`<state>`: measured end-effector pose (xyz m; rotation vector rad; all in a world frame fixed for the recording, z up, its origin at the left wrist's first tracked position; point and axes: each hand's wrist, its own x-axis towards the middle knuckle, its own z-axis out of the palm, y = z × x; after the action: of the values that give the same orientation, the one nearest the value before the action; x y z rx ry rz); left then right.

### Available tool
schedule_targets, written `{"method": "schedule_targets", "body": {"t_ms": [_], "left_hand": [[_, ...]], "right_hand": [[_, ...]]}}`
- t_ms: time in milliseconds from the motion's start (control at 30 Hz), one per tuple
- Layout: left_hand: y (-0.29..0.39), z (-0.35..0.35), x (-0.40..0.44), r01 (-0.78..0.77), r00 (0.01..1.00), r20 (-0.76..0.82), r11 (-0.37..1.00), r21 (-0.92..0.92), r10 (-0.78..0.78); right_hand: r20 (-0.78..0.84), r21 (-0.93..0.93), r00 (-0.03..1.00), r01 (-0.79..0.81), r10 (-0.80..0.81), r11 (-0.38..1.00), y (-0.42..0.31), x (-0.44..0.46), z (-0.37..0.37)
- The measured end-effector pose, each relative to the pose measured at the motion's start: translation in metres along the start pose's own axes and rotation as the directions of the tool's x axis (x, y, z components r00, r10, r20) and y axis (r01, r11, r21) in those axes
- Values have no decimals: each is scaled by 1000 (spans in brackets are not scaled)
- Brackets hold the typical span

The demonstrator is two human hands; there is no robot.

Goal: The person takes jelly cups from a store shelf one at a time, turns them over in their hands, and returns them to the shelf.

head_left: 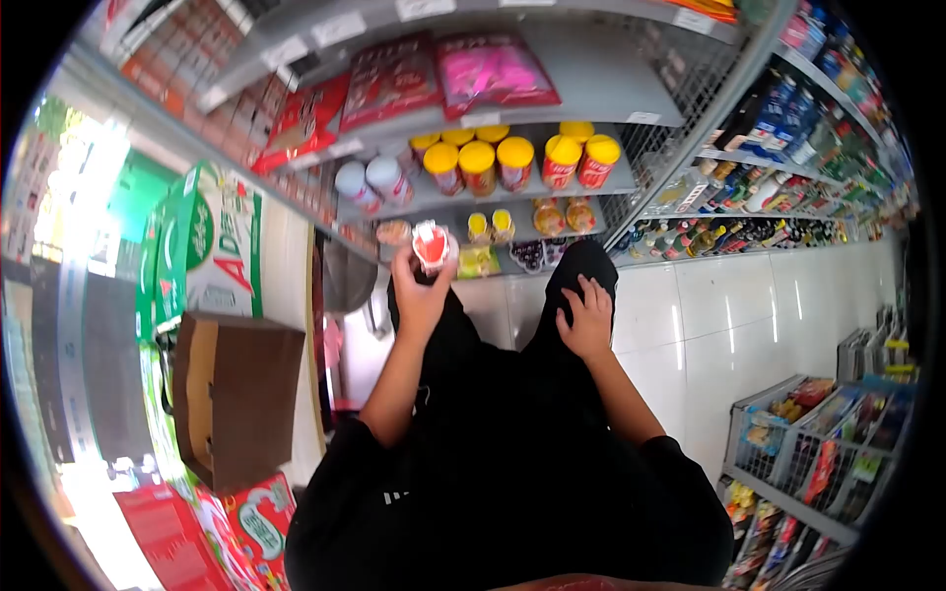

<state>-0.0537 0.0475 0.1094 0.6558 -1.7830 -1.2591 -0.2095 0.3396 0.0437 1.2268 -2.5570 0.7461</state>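
Note:
My left hand [421, 298] is raised in front of the lowest shelf, its fingers closed on a small red-and-white package [431, 245] whose exact kind I cannot make out. My right hand [588, 317] lies flat on my right knee [588, 264], fingers spread, holding nothing. Just beyond the held package, the low shelf carries two small yellow-lidded jars [490, 226], two orange-brown jars [564, 216], a yellow-green packet [479, 261] and a dark, patterned package [537, 256].
Above stand several yellow-lidded canisters [478, 167] and two pale-lidded cans [374, 181]. Higher up lie red bags [391, 81] and a pink bag [495, 71]. An open brown box [251, 399] and green-white cartons [222, 241] are at left. Wire baskets [813, 443] stand at right on tiled floor.

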Motion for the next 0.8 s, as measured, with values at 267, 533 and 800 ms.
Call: {"method": "schedule_targets", "body": {"t_ms": [267, 533, 800], "left_hand": [[31, -24, 13, -198, 973, -73, 952, 232, 220], [2, -32, 6, 78, 989, -124, 997, -25, -80], [-69, -40, 3, 292, 942, -122, 942, -162, -313]], "right_hand": [[-10, -42, 1000, -23, 23, 999, 11, 13, 16], [2, 17, 1000, -24, 24, 1000, 22, 18, 14], [-53, -100, 991, -130, 126, 986, 63, 47, 44]]}}
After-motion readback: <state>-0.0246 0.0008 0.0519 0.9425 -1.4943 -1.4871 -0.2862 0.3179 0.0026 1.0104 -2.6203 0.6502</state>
